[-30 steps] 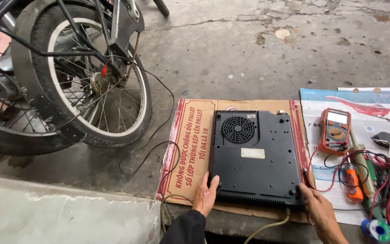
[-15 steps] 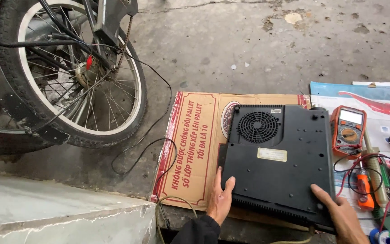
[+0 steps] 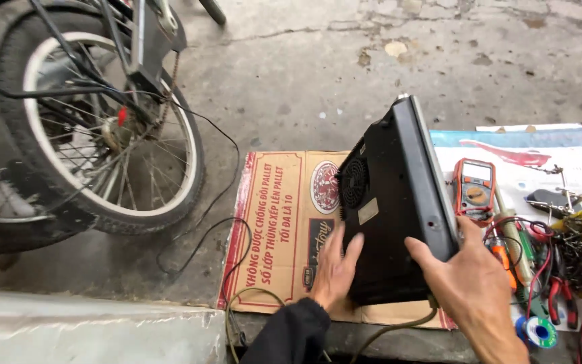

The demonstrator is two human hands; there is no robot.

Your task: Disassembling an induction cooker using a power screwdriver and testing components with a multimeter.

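A black induction cooker (image 3: pixel 389 209) stands tilted up on its edge over a flattened cardboard sheet (image 3: pixel 284 222), its underside with a round fan grille facing left. My left hand (image 3: pixel 335 266) lies flat against that underside near the lower edge. My right hand (image 3: pixel 469 280) grips the cooker's raised right rim. A grey power cord (image 3: pixel 399 327) runs from the cooker's lower corner toward me.
A motorbike rear wheel (image 3: pixel 112 145) stands at the left, with a thin black wire (image 3: pixel 217 202) trailing over the concrete. To the right lie an orange multimeter (image 3: pixel 474 190), pliers (image 3: pixel 560 296), a solder spool (image 3: pixel 533 331) and tangled leads on a printed sheet. A concrete ledge (image 3: pixel 89 334) runs bottom left.
The cooker was lying flat on the cardboard; both hands have lifted its right side, so it now stands steeply on its left edge.
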